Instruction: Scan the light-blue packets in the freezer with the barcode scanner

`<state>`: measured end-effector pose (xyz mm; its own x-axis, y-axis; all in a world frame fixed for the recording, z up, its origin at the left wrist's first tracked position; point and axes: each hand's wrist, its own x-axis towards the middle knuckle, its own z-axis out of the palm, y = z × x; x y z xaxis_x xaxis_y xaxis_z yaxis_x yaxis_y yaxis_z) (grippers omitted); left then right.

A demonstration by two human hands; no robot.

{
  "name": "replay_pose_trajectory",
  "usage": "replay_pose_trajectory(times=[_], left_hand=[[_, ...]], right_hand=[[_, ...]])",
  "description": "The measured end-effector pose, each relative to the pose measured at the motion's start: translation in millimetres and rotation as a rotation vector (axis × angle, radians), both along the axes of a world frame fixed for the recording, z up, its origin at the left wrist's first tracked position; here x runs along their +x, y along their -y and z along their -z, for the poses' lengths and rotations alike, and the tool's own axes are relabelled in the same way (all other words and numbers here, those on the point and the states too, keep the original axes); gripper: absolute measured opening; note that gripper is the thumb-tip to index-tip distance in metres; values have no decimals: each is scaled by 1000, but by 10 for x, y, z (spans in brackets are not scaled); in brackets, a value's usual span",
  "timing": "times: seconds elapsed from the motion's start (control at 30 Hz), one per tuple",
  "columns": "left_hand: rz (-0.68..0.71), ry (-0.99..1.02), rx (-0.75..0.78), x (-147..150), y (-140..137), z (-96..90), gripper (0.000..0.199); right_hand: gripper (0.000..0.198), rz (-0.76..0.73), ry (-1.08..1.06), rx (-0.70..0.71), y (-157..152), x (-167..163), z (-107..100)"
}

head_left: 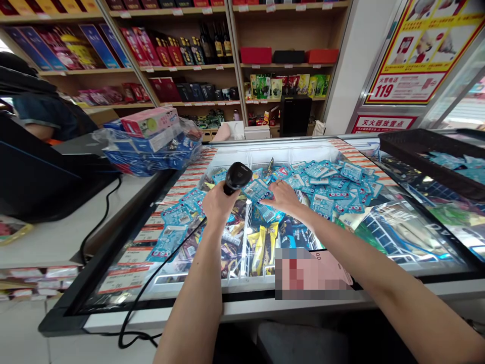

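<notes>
My left hand [217, 202] is wrapped round the handle of a black barcode scanner [238, 176]. The scanner's head points toward the far right, and its cable runs back along the left side. In my right hand [285, 197] a blue packet [257, 190] is pinched by its right edge, just beside the scanner's head. A large pile of similar blue packets [333, 184] lies on the freezer's glass lid, right of my right hand. Further blue packets [176, 215] are spread on the glass to the left of my left hand.
The chest freezer [212, 296] shows yellow-wrapped goods [258, 250] through its glass. Plastic-wrapped boxes [151, 139] are stacked at the left, near a person's sleeve [45, 114]. A dark tray [435, 156] stands at the right. Stocked shelves [182, 71] line the back.
</notes>
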<state>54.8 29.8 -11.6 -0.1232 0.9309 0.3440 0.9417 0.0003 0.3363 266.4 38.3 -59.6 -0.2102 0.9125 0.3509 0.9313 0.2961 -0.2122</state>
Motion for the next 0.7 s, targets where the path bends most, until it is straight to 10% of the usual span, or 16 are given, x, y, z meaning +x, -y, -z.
replay_pose_trajectory(times=[0.37, 0.7], left_hand=[[88, 46, 3, 152, 66, -32, 45], [286, -57, -29, 346, 145, 10, 42]], right_hand=[[32, 82, -886, -162, 195, 816, -52], [31, 178, -822, -10, 217, 1101, 171]])
